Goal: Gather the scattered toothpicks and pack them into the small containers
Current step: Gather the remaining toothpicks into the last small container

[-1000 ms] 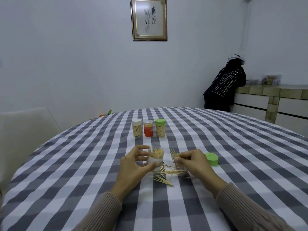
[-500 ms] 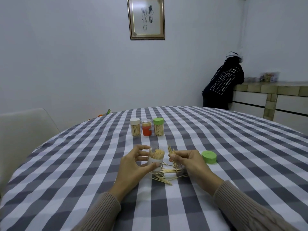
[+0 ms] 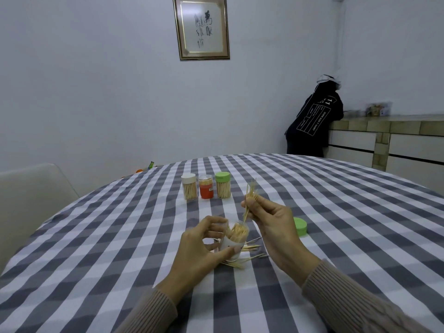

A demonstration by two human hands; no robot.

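Right hand (image 3: pixel 269 217) raised, pinching a toothpick bundle (image 3: pixel 251 197); left hand (image 3: pixel 201 248) around the tilted open container (image 3: pixel 236 236).

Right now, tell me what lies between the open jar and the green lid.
In the head view, the right hand, pinching a toothpick bundle, and loose toothpicks on the cloth lie between the open jar and the green lid.

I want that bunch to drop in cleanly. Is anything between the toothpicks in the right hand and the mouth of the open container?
Nothing visible. The right hand pinches a bunch of thin wooden toothpicks just above the small clear open container, which the left hand holds tilted. Its mouth is uncovered, though already crowded with toothpicks.
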